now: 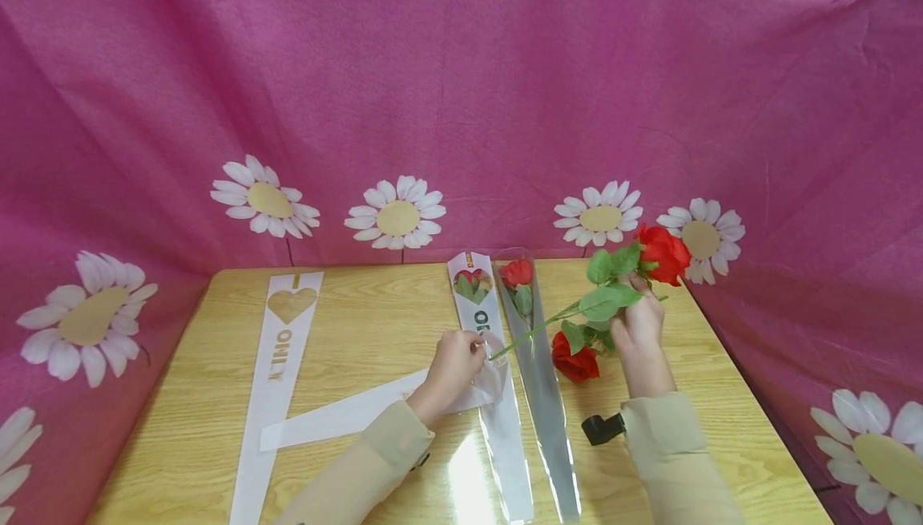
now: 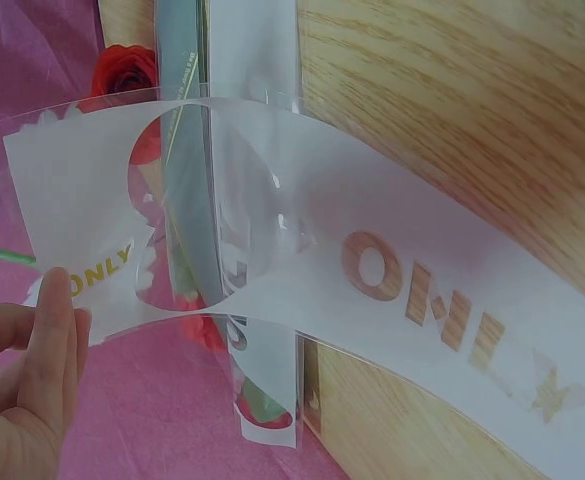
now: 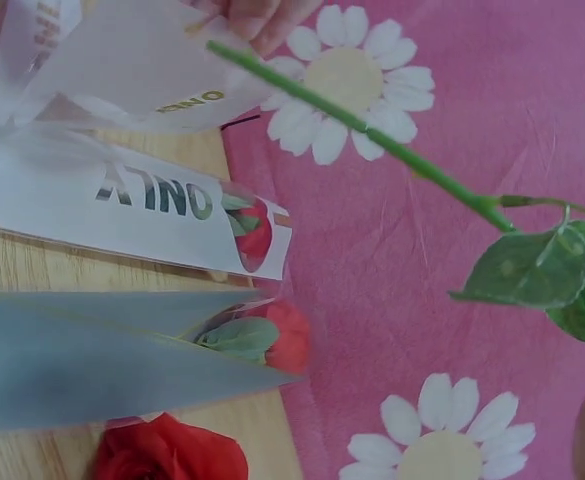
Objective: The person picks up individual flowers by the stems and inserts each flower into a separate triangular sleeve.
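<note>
My left hand (image 1: 454,369) pinches the mouth edge of a white and clear flower sleeve (image 2: 322,185) with a heart window and the word ONLY. The sleeve bends up from the table, its narrow tail pointing left. In my right hand (image 1: 640,325) is an artificial red rose (image 1: 663,255), gripped just below the bloom. Its green stem (image 3: 372,130) slants down to the left, the cut end right at the sleeve's mouth beside the left fingers. Only a sliver of the right hand shows in the right wrist view.
A rose in a white sleeve (image 1: 515,461) and another in a grey sleeve (image 1: 548,413) lie side by side mid-table. A loose red rose (image 1: 574,357) lies right of them. Another flat white sleeve (image 1: 263,397) lies left. A pink daisy-patterned cloth (image 1: 490,108) surrounds the table.
</note>
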`<state>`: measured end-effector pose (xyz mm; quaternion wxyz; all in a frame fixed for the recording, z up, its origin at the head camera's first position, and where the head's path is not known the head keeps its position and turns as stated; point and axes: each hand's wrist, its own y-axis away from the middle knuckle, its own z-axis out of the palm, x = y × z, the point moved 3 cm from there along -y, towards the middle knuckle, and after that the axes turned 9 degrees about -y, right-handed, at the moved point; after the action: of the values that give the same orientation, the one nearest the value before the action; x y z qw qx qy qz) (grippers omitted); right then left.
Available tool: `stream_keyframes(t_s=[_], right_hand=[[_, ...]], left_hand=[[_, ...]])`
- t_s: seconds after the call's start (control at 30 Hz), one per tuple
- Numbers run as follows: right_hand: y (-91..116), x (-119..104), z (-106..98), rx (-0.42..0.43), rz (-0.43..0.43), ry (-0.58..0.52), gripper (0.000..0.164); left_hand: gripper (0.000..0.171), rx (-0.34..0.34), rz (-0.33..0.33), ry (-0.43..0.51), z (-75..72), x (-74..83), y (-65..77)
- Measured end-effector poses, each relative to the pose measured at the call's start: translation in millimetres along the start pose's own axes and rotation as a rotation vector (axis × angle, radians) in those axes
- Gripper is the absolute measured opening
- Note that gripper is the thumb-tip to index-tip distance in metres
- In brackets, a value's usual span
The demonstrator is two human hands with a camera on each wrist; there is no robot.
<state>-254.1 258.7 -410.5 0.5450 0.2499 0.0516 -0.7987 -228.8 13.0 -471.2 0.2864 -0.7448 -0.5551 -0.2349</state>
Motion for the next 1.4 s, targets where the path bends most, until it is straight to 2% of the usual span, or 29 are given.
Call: stream_keyframes(t_s=[0.1, 0.23, 0.5, 0.7, 0.9, 1.13, 1.27, 1.4], right_hand=[[3.8, 3.4, 4.4, 0.001, -0.096, 0.070, 0.012], [9.7, 8.6, 9.7, -0.032, -0.177, 0.121, 0.016], [21.5, 13.7, 17.4, -0.108, -0.253, 0.142, 0.022], [30.3, 15.9, 22.5, -0.227, -0.317, 0.146, 0.025], [35.1, 23.5, 21.7, -0.299, -0.310, 0.166, 0.030], [38.6, 36.9, 14.8, -0.304, -0.297, 0.312, 0.029], [39.3, 42.7, 10.5, -0.303, -0.284, 0.297, 0.028], [39.3, 47.5, 5.4, -0.267, -0.255, 0.240, 0.027]], left_hand=[[0.017, 0.002, 0.003, -0.008, 0.6, 1.9, -0.3], [0.018, -0.006, 0.005, -0.011, 1.6, 5.6, -0.1], [0.017, -0.014, 0.001, -0.019, 3.7, 11.2, -1.7], [0.013, -0.002, 0.003, -0.017, 4.7, 13.6, -3.6], [0.013, 0.041, 0.024, -0.043, 4.6, 15.6, -5.5], [0.019, 0.085, 0.064, -0.060, 3.1, 18.4, -6.8], [0.026, 0.094, 0.056, -0.048, 1.3, 20.7, -8.0], [0.030, 0.095, 0.039, -0.039, -0.7, 22.3, -9.3]])
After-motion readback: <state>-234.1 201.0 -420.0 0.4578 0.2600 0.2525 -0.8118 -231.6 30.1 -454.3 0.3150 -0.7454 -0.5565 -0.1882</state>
